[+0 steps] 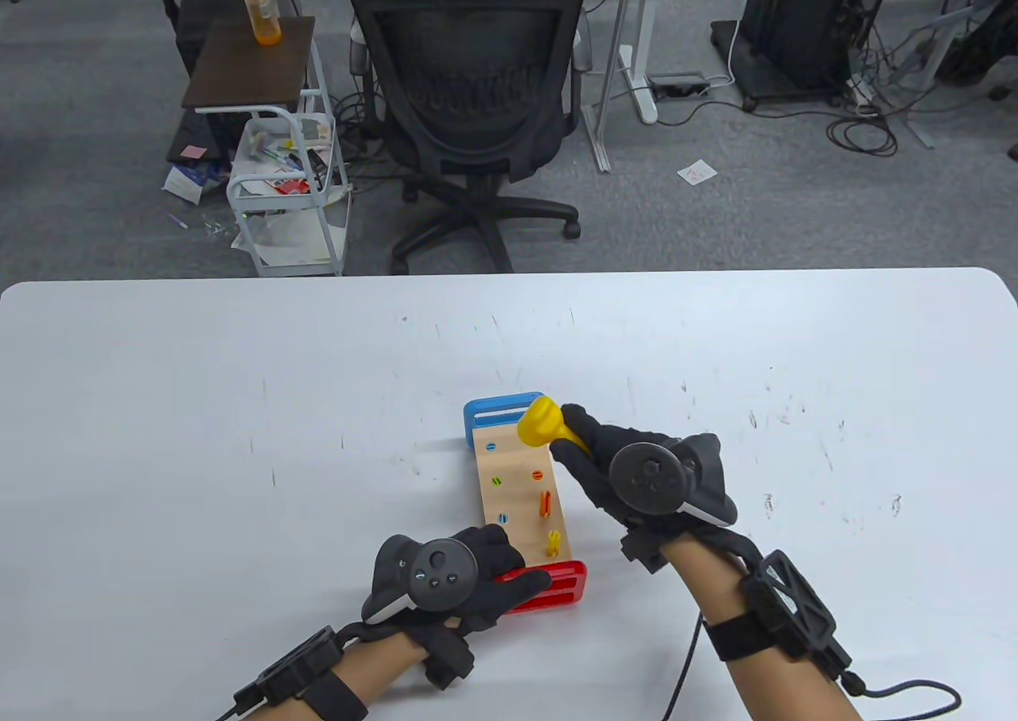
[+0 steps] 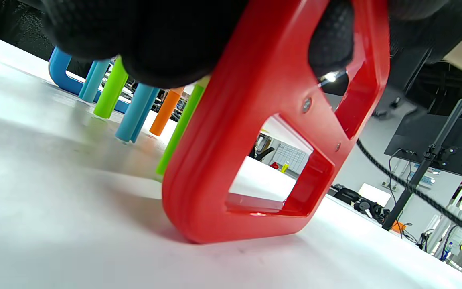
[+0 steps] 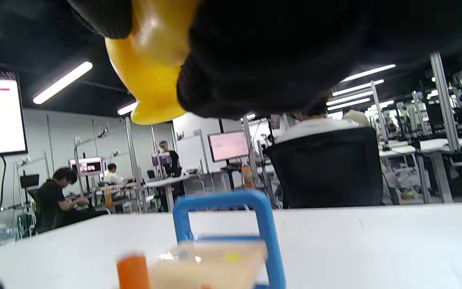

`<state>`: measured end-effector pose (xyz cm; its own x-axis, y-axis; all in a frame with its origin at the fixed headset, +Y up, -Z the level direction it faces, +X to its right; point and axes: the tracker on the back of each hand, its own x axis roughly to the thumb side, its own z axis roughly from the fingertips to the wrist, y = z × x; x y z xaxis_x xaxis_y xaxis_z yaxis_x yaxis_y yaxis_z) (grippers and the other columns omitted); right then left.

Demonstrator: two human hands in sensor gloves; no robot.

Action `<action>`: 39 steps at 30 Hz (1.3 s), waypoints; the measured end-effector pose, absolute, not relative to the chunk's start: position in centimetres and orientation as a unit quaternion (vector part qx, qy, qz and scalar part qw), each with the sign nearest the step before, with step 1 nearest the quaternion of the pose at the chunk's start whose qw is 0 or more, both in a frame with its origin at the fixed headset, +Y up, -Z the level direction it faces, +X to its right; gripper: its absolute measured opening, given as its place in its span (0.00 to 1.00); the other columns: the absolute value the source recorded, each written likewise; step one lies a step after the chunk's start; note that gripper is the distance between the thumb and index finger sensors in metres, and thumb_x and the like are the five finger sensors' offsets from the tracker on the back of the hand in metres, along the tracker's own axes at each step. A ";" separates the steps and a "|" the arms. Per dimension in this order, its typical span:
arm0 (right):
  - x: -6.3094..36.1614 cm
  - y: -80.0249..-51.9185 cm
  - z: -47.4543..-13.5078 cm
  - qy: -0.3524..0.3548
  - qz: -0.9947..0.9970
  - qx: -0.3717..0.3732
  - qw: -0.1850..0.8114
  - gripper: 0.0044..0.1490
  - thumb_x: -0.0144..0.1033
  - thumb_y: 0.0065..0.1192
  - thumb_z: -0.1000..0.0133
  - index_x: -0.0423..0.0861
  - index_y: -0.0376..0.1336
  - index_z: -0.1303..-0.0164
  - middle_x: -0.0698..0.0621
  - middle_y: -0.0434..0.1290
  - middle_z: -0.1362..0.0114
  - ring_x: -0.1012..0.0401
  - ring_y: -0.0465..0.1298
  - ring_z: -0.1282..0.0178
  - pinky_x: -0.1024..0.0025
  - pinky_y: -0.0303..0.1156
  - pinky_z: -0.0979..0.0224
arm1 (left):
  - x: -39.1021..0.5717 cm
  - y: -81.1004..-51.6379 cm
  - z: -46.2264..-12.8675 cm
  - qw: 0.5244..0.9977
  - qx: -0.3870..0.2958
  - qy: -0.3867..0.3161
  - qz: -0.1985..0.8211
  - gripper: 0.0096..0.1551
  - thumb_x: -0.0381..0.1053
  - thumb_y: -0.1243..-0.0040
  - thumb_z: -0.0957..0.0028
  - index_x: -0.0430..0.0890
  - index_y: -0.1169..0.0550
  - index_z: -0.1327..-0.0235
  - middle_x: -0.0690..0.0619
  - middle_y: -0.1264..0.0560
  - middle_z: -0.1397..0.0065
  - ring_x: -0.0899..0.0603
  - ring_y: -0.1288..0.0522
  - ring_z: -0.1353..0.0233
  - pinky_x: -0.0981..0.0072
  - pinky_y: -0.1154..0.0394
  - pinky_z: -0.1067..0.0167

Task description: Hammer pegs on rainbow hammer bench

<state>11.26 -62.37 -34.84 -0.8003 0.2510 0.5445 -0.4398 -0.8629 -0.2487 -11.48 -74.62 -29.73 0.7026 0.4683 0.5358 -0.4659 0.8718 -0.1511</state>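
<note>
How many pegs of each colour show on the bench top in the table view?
Blue pegs: 2
Orange pegs: 2
Green pegs: 1
Yellow pegs: 1
Total: 6 on the bench; the hammer may hide more.

I am seeing even, bright overhead light falling on the white matte worktop (image 1: 238,403) in the table view, with only soft, short shadows lying under the gloves and straight edges bowing slightly toward the frame borders. In the left wrist view, a small glare spot is shining on the glossy red plastic end frame (image 2: 255,120), and the near worktop is blurring. In the right wrist view, ceiling strip lights are glowing, while the orange cylindrical peg (image 3: 132,271) is sitting out of focus.
</note>
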 end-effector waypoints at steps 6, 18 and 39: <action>13.0 -60.0 -33.2 -0.223 0.909 0.252 0.245 0.38 0.52 0.47 0.34 0.37 0.64 0.25 0.43 0.84 0.58 0.56 0.83 0.77 0.58 0.81 0.65 | -11.5 -74.6 -29.7 0.922 -0.002 -0.291 0.254 0.35 0.81 0.55 0.47 0.55 0.14 0.66 0.54 0.21 0.48 0.44 0.19 0.54 0.56 0.19 0.52; 10.5 -70.3 -37.1 -0.100 0.946 0.243 0.191 0.38 0.49 0.51 0.35 0.33 0.68 0.28 0.40 0.86 0.62 0.53 0.83 0.80 0.55 0.81 0.69 | -11.5 -74.6 -29.7 0.922 -0.002 -0.291 0.254 0.35 0.81 0.55 0.47 0.55 0.13 0.66 0.54 0.21 0.48 0.44 0.19 0.54 0.56 0.18 0.52; 11.5 -68.0 -32.3 -0.113 0.945 0.267 0.154 0.39 0.55 0.43 0.34 0.40 0.63 0.25 0.47 0.85 0.58 0.60 0.84 0.77 0.63 0.83 0.66 | -11.5 -74.7 -29.7 0.922 -0.002 -0.291 0.255 0.35 0.81 0.55 0.47 0.55 0.13 0.66 0.54 0.21 0.48 0.44 0.19 0.54 0.56 0.18 0.52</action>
